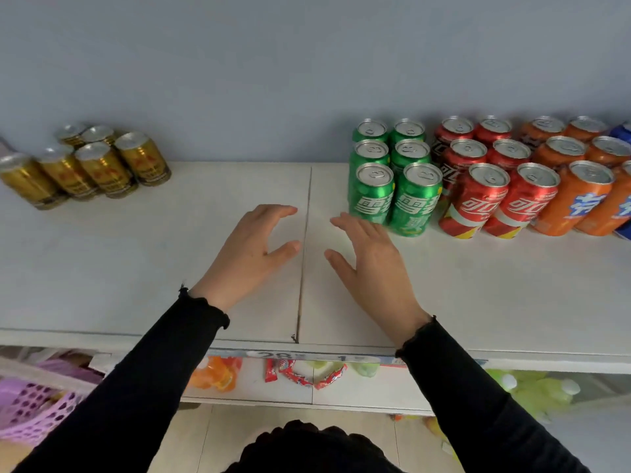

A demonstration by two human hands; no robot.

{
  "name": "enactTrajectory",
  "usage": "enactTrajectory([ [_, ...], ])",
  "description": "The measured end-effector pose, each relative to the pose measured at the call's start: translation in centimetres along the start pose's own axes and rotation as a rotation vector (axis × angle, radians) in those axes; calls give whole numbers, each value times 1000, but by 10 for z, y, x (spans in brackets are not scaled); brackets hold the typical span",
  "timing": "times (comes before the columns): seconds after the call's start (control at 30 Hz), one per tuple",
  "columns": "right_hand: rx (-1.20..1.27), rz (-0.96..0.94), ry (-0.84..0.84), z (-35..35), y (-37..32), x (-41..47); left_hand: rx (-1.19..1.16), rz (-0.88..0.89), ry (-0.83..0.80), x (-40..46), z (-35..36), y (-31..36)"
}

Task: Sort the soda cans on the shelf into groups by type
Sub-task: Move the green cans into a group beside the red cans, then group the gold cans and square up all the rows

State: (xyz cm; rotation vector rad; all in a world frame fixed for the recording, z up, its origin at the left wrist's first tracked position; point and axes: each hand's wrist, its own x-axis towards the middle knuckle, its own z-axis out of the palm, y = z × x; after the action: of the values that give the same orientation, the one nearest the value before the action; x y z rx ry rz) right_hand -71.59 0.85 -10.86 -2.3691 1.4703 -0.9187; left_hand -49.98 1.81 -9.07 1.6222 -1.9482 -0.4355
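On the white shelf [136,261] stand grouped cans. Several gold cans [102,169] cluster at the far left. At the right, side by side, are several green cans [392,179], red cans [491,186] and orange cans [577,186], with a blue can [623,131] at the edge of view. My left hand [251,254] and my right hand [372,261] hover over the shelf's middle, palms facing each other, fingers apart, holding nothing. My right hand's fingertips are just left of the front green can.
A seam [305,250] splits the shelf down the middle. A grey-blue wall [307,63] backs the shelf. Below, a lower shelf holds orange and red snack packets [300,373], and a purple perforated basket [37,404] sits at the lower left.
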Motion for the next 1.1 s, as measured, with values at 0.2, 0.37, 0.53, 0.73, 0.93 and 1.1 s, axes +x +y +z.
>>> enactTrajectory([
  [0.2,-41,-139,-162,50,-63,55,49,-112,94,-23,-68,-75],
  [0.37,-14,-176,-228,104,-128,114,64,-166,142,-29,-128,-143],
  [0.53,51,-68,-252,163,-184,179,243,-131,161,-8,-194,-211],
  [0.73,300,176,-211,224,-222,236,496,-83,149,43,-239,-263],
  [0.93,502,319,-249,254,-228,266,589,-73,42,68,-241,-285],
  [1.1,558,330,-231,263,-221,269,518,-84,38,69,-242,-284],
])
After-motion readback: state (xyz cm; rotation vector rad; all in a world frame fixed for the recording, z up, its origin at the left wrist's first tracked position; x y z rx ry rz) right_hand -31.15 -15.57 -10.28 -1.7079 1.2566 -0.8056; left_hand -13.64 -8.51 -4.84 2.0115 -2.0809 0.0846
